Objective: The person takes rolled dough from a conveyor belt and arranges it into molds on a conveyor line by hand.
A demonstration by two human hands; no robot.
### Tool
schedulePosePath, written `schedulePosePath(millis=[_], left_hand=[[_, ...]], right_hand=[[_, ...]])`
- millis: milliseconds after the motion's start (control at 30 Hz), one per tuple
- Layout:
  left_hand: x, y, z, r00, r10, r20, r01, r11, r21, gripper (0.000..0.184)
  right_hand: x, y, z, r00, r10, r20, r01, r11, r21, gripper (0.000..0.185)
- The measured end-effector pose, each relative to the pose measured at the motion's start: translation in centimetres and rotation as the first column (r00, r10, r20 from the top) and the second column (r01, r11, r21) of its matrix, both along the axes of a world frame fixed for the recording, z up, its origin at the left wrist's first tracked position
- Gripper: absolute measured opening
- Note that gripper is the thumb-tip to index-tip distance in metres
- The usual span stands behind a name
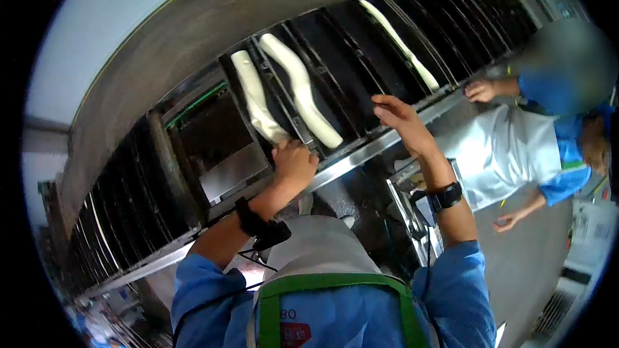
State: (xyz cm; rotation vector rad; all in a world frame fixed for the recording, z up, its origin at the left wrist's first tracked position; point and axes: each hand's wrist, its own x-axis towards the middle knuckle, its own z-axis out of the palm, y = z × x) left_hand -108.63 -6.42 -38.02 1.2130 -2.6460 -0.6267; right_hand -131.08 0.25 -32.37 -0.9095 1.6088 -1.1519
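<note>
A long pale strip [255, 93] lies on the dark slatted conveyor [345, 64], its lower end at my left hand [294, 166]. The fingers of my left hand are curled at that end; their tips are partly hidden. Just right of it, a second thick pale strip [300, 87] lies untouched across the slats. Above the conveyor's near edge is my right hand [398, 119], fingers apart and holding nothing. Farther right, a thinner pale strip [400, 42] rests between slats.
A co-worker in blue with a silvery apron [509, 154] stands at the right, one hand [481, 90] near the conveyor edge. A metal frame [412, 209] stands below my right forearm. Left on the conveyor is a rectangular opening [213, 132] beside a roller [171, 161].
</note>
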Motion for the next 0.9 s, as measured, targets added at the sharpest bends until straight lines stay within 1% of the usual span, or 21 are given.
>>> schedulePosePath(millis=[67, 100, 167, 233, 267, 300, 333, 367, 400, 433, 467, 500, 567, 633, 667, 700, 733, 767, 833, 867, 900], left_hand=[[0.1, -0.1, -0.5, 0.999, -0.011, -0.044, 0.011, 1.0, -0.004, 0.021], [-0.1, -0.1, 0.1, 1.0, 0.008, 0.029, -0.009, 0.999, 0.035, 0.023], [-0.1, -0.4, -0.6, 0.997, -0.042, -0.061, 0.048, 0.994, 0.103, 0.024], [-0.6, -1.1, -0.9, 0.995, -0.095, -0.003, 0.095, 0.987, 0.129, 0.022], [-0.7, -2.9, -3.3, 0.993, -0.112, -0.02, 0.114, 0.959, 0.258, 0.023], [-1.2, -3.4, -1.6, 0.99, -0.128, 0.066, 0.091, 0.908, 0.408, 0.024], [-0.3, -3.5, -2.0, 0.984, -0.096, -0.15, 0.149, 0.901, 0.408, 0.027], [0.2, -3.3, -2.6, 0.987, -0.12, -0.105, 0.136, 0.975, 0.174, 0.027], [1.8, -5.5, -3.6, 0.817, -0.54, -0.202, 0.463, 0.823, -0.329, 0.032], [2.5, -5.6, -3.0, 0.881, -0.297, -0.369, 0.275, 0.955, -0.114, 0.037], [3.4, -5.6, -2.3, 0.854, -0.006, -0.52, 0.081, 0.989, 0.122, 0.042], [6.2, -7.0, -3.4, 0.852, 0.104, -0.514, 0.165, 0.878, 0.45, 0.039], [6.6, -6.2, -3.3, 0.867, 0.209, -0.452, 0.217, 0.659, 0.72, 0.035], [5.3, -4.4, -0.8, 0.969, -0.018, -0.248, 0.179, 0.742, 0.646, 0.031], [4.7, -3.9, -0.5, 0.981, -0.092, -0.172, 0.179, 0.77, 0.613, 0.03], [4.7, -5.0, -1.6, 0.976, -0.012, -0.216, 0.154, 0.74, 0.655, 0.029], [4.5, -3.7, -0.5, 0.969, 0.064, -0.237, 0.115, 0.734, 0.669, 0.029], [4.5, -2.4, 0.7, 0.955, 0.14, -0.26, 0.079, 0.727, 0.682, 0.029], [0.3, 4.0, 8.0, 0.936, 0.32, -0.147, 0.014, 0.382, 0.924, 0.025], [0.6, 2.8, 7.3, 0.938, 0.326, -0.115, 0.003, 0.325, 0.946, 0.024], [1.7, 0.7, 5.6, 0.942, 0.324, -0.086, -0.001, 0.262, 0.965, 0.024]], right_hand=[[-1.0, 4.1, -0.1, 0.997, -0.056, 0.057, 0.053, 0.997, 0.052, 0.036], [-1.1, 6.3, 0.3, 0.984, -0.126, 0.122, 0.117, 0.99, 0.082, 0.035], [-1.7, 11.3, -0.7, 0.961, -0.221, 0.165, 0.214, 0.975, 0.061, 0.03], [-1.5, 15.9, -1.6, 0.928, -0.319, 0.194, 0.297, 0.946, 0.132, 0.027], [-1.0, 18.3, -2.3, 0.909, -0.358, 0.213, 0.329, 0.931, 0.158, 0.027], [-0.2, 20.5, -2.9, 0.891, -0.386, 0.239, 0.349, 0.919, 0.183, 0.028], [0.8, 22.5, -3.7, 0.879, -0.422, 0.22, 0.379, 0.9, 0.213, 0.027], [1.7, 24.9, -4.4, 0.863, -0.461, 0.206, 0.411, 0.879, 0.244, 0.026], [2.6, 26.8, -4.8, 0.873, -0.474, 0.115, 0.43, 0.86, 0.275, 0.027], [3.4, 29.1, -5.0, 0.879, -0.476, 0.023, 0.446, 0.839, 0.312, 0.028], [3.1, 31.7, -6.3, 0.863, -0.505, -0.023, 0.489, 0.823, 0.287, 0.03], [3.5, 34.2, -6.3, 0.787, -0.617, 0.004, 0.581, 0.743, 0.332, 0.029], [3.3, 40.1, -9.1, 0.7, -0.676, -0.232, 0.709, 0.618, 0.339, 0.03], [2.5, 46.9, -13.1, 0.571, -0.519, -0.637, 0.809, 0.487, 0.329, 0.029], [2.3, 50.2, -13.3, 0.415, -0.541, -0.732, 0.91, 0.258, 0.325, 0.034], [2.0, 52.6, -12.4, 0.27, -0.499, -0.824, 0.963, 0.12, 0.243, 0.04], [1.3, 56.3, -12.7, 0.364, -0.285, -0.887, 0.931, 0.142, 0.336, 0.045], [1.4, 58.2, -11.6, 0.326, -0.124, -0.937, 0.938, 0.166, 0.304, 0.043], [1.1, 61.8, -12.2, 0.333, 0.01, -0.943, 0.937, 0.112, 0.332, 0.038], [0.2, 63.4, -12.9, 0.423, 0.09, -0.902, 0.888, 0.155, 0.432, 0.035], [-0.8, 62.7, -12.1, 0.499, 0.002, -0.867, 0.86, 0.125, 0.495, 0.036]])
